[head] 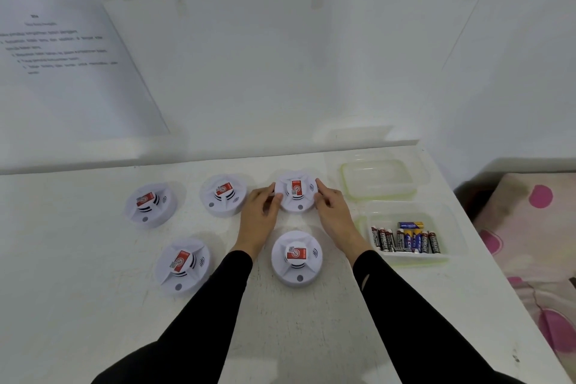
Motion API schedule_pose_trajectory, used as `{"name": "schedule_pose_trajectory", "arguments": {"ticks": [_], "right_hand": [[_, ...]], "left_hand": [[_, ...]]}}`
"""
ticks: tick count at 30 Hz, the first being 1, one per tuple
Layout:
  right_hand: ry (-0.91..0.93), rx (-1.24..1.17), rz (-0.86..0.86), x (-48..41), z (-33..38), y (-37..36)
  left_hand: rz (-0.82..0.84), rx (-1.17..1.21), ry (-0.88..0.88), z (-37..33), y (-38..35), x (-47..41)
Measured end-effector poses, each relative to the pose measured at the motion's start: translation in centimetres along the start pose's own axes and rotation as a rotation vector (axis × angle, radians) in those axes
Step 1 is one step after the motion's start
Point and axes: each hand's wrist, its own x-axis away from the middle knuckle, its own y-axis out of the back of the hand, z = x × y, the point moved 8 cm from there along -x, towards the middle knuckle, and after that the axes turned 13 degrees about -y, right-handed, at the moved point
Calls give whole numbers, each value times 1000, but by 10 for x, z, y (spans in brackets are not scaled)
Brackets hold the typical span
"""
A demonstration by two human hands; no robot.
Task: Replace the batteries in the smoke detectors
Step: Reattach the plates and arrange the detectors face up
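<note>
We observe five white smoke detectors on the white table [93, 305], each with a red label on top: three in a far row, two nearer. The left hand [260, 215] and right hand [332, 212] flank the far-right smoke detector [295, 192], fingers touching its rim on either side; it rests on the table between them, clasped by both. The near-right detector [296, 257] sits between the black-sleeved forearms. To the right, a clear container [411, 227] holds batteries [405, 238] standing side by side; its lid [378, 179] lies just beyond it.
</note>
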Motion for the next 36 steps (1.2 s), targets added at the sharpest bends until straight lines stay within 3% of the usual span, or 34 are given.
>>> {"name": "schedule_pose_trajectory", "arguments": {"ticks": [8, 19, 24, 27, 29, 32, 36], "right_hand": [[-34, 61, -21, -1, -1, -2], [-90, -25, -66, -1, 0, 3], [87, -71, -217, 20, 51, -7], [139, 2, -61, 35, 76, -64], [10, 35, 59, 37, 63, -107], [-200, 77, 74, 44, 32, -139], [-152, 81, 72, 47, 28, -155]], "left_hand": [[6, -101, 21, -6, 0, 1], [-29, -62, 109, -7, 4, -2], [-282, 37, -19, -49, 59, -16], [-382, 52, 4, -39, 114, -29], [-330, 26, 104, -13, 141, -36], [-51, -29, 306, 33, 146, -34], [130, 140, 421, 67, 129, -21]]}}
